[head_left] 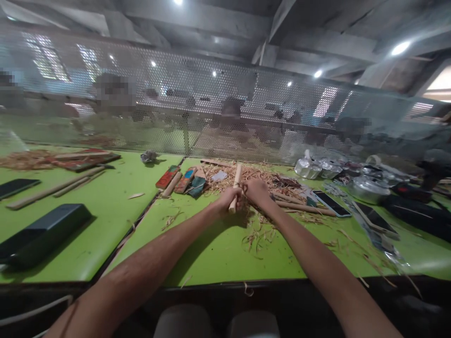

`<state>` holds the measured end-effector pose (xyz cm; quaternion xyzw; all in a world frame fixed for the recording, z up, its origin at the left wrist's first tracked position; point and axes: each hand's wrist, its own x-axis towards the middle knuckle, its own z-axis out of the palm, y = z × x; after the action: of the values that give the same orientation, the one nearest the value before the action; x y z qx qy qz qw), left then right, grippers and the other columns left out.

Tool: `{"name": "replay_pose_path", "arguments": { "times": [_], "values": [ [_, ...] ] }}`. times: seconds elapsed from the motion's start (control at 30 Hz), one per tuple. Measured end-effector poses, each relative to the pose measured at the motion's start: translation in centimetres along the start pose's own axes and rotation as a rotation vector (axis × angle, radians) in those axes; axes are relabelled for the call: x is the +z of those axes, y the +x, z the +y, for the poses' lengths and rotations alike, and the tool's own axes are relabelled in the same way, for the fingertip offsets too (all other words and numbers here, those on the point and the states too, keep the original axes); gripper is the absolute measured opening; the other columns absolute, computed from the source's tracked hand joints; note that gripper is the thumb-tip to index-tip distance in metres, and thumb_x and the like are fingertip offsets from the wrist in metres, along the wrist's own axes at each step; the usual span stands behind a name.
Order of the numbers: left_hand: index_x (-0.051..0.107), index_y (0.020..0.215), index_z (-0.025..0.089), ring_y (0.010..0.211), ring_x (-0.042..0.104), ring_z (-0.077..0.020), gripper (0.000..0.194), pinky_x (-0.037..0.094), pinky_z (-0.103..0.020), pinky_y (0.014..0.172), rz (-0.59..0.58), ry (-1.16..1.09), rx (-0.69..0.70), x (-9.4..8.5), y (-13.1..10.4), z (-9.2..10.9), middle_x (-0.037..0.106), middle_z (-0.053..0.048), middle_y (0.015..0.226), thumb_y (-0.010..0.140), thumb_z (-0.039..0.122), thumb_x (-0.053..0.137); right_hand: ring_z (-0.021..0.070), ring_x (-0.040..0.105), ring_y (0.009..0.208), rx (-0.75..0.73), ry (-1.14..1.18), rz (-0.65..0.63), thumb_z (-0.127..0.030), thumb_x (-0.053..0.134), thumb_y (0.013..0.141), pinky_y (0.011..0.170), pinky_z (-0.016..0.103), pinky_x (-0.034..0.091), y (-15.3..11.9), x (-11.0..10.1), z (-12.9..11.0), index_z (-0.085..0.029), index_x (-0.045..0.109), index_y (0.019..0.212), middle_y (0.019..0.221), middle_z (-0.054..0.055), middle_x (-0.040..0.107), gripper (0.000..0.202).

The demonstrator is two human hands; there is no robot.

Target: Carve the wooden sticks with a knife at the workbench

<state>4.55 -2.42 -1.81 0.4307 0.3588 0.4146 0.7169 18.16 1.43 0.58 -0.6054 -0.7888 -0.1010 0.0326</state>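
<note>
The left hand has its fingers wrapped around a pale wooden stick, clamped near the lower end, while the far end points toward twelve o'clock. The right hand sits just beside it at three o'clock, its fingers curled; whether they close on anything I cannot tell.

With the two hands so near each other, a slip of the right could carry it into the left's fingers, and a loose left grip could let the stick twist. The curly shavings heaped from twelve to two o'clock of the stick could hide small items on the green table. A wide sweep toward three o'clock could knock the wooden rods against the blue-edged phone.

As for writing, none can be read. At nine o'clock, the red-and-green block and the orange-and-blue block carry coloured patches, too small to make out as lettering. The dark case, between eight and nine o'clock, shows no legible brand.
</note>
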Motion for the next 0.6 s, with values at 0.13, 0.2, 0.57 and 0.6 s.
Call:
{"name": "replay_pose_path", "arguments": {
  "times": [0.13,0.2,0.57,0.6],
  "values": [
    [0.042,0.061,0.021,0.038,0.037,-0.0084,0.021,0.029,-0.019,0.037,0.069,-0.060,-0.025,0.7,-0.3,0.4,0.040,0.004,0.048,0.078,0.013,0.052,0.0266,0.073,0.104,0.044,-0.046,0.039,-0.022,0.043,0.104,0.085,0.028,0.050,-0.1,0.1,0.0,-0.011,0.079,0.120,0.111,0.021,0.076,0.041],
    [0.043,0.062,0.021,0.038,0.037,-0.0086,0.022,0.029,-0.019,0.037,0.110,-0.012,-0.030,0.8,-0.4,0.6,0.040,0.004,0.047,0.080,0.011,0.051,0.0267,0.073,0.104,0.072,-0.054,0.053,-0.021,0.038,0.106,0.085,0.028,0.051,-0.1,0.0,-0.1,-0.010,0.078,0.122,0.110,0.023,0.075,0.044],
    [0.041,0.067,0.021,0.039,0.037,-0.0081,0.021,0.028,-0.018,0.036,0.080,0.033,-0.040,1.1,-0.2,0.3,0.042,0.004,0.049,0.081,0.010,0.051,0.0271,0.073,0.106,0.088,-0.024,0.077,-0.017,0.037,0.105,0.085,0.028,0.048,0.0,0.6,0.9,-0.010,0.073,0.128,0.111,0.024,0.075,0.043],
    [0.041,0.067,0.022,0.039,0.037,-0.0082,0.021,0.028,-0.018,0.037,0.085,0.054,-0.042,1.1,-0.2,0.3,0.041,0.004,0.048,0.081,0.011,0.051,0.0275,0.072,0.106,0.091,-0.021,0.072,-0.017,0.037,0.105,0.084,0.029,0.048,0.0,0.6,1.0,-0.009,0.073,0.126,0.111,0.024,0.075,0.043]
  ]
}}
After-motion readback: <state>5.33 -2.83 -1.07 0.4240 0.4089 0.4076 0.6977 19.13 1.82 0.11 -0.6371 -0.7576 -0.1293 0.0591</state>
